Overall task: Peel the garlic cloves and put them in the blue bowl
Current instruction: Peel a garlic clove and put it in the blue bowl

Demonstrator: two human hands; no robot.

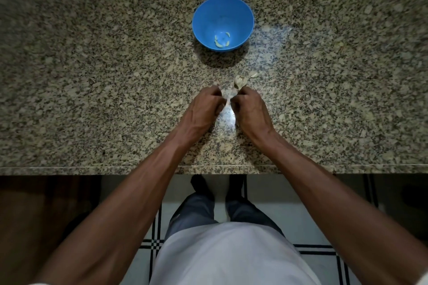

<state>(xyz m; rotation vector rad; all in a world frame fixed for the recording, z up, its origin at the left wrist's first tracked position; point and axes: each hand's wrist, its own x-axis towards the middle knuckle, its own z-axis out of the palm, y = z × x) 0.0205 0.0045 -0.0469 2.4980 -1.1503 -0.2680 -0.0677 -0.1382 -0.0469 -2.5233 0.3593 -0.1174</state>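
Head view: blue bowl (223, 23) holds peeled cloves (221, 40); both hands (228, 109) pinch one garlic clove (228, 100).

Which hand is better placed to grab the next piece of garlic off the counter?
Right, probably. The right hand sits just below the garlic piece, nearly touching it; the left hand is farther away.

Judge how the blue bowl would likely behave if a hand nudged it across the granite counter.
The blue bowl looks like thin plastic holding only a few peeled cloves, so it is probably light and would slide readily. The counter shows a glossy sheen, suggesting little grip. Its walls taper to a narrower base, so a push high on the rim might tip it rather than slide it.
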